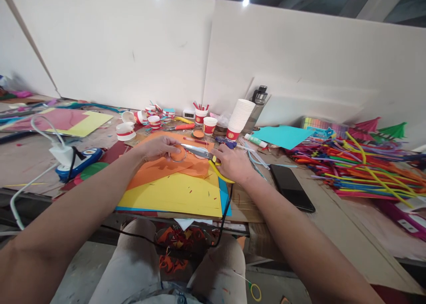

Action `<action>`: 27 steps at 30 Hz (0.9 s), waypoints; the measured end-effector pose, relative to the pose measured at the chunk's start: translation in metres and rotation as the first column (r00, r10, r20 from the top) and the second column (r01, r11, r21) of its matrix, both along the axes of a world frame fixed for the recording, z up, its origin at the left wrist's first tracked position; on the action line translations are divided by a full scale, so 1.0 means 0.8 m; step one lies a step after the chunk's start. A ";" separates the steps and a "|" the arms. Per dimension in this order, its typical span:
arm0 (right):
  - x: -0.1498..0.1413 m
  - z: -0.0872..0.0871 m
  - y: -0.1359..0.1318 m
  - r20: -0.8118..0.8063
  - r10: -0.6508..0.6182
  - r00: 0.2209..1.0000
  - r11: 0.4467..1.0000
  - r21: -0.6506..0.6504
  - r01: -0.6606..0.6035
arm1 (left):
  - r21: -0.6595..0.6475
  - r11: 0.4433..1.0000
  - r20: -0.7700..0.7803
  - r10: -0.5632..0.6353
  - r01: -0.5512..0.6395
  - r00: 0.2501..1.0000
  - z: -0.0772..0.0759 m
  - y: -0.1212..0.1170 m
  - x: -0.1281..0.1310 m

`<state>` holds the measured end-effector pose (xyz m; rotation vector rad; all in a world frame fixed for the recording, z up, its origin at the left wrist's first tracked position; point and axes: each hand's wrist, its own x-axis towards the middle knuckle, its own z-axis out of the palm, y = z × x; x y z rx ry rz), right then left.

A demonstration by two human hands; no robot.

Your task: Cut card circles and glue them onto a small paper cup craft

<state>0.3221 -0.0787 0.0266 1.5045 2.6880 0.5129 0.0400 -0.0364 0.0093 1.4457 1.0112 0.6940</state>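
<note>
My left hand (162,148) pinches a small round piece of orange paper (179,154) above the sheets. In my right hand (230,162) is a pair of scissors (196,150) with yellow handles, its blades pointing left to the edge of the orange piece. Whether the blades touch the paper I cannot tell. Beneath both hands lie orange paper sheets (146,176), and under them a yellow sheet (169,196) with small scraps on it. A blue sheet (227,202) shows at the yellow one's right edge.
Behind stand a stack of paper cups (241,115), a single cup (209,125) and a dark bottle (258,108). A phone (291,186) lies to the right, before a heap of pipe cleaners (362,166). At left is a blue power strip (78,164). A black cable (223,224) hangs over the front edge.
</note>
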 end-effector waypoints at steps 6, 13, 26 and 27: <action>-0.001 0.002 -0.002 -0.007 0.001 1.000 1.000 0.001 -0.001 | 0.000 1.000 -0.004 0.028 -0.028 1.000 -0.006 0.006 -0.003; 0.000 0.001 -0.002 -0.009 0.003 1.000 1.000 -0.014 -0.003 | -0.034 0.999 0.016 0.025 -0.025 1.000 -0.004 0.004 -0.001; -0.001 0.000 0.000 0.012 0.021 1.000 0.999 -0.025 -0.020 | -0.030 0.999 0.008 0.025 -0.025 1.000 -0.006 0.005 -0.001; -0.001 -0.001 0.001 0.006 0.025 1.000 0.999 -0.022 -0.025 | -0.026 0.999 0.013 0.030 -0.030 0.999 -0.006 0.005 -0.002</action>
